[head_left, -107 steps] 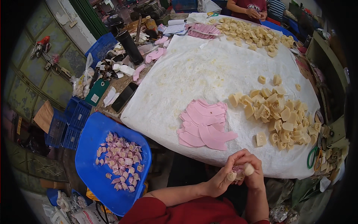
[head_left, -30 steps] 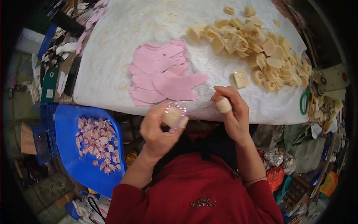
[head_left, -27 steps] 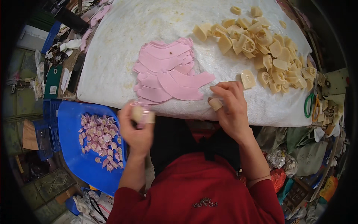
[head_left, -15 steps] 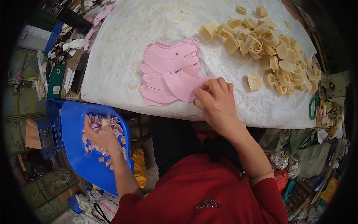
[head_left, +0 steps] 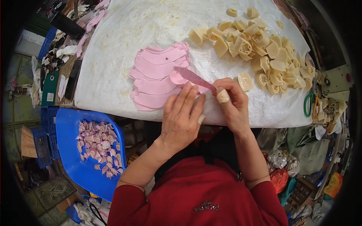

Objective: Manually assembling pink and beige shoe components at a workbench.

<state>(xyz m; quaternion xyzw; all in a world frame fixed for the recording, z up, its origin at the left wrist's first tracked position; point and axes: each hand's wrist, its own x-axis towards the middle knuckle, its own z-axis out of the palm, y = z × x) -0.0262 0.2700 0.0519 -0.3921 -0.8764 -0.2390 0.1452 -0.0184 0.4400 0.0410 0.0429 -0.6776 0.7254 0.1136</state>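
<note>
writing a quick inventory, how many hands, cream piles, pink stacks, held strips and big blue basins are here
Left hand and right hand: 2
Pile of cream moulded pieces: 1
Stack of flat pink pieces: 1
Glittery dark-pink strip: 1
Large blue plastic basin: 1
Total: 6

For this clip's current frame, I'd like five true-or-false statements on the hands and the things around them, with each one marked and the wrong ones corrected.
1. The right hand holds one end of a pink strip. True.
2. The left hand is inside the blue tub. False: it is at the table edge, with its fingertips over the pink stack.
3. The cream pile lies to the right of the pink stack. True.
4. Nothing lies in the blue tub. False: many small purple-and-cream pieces lie in it.
5. A single cream piece lies beside the right hand, apart from the cream pile. True.
</note>
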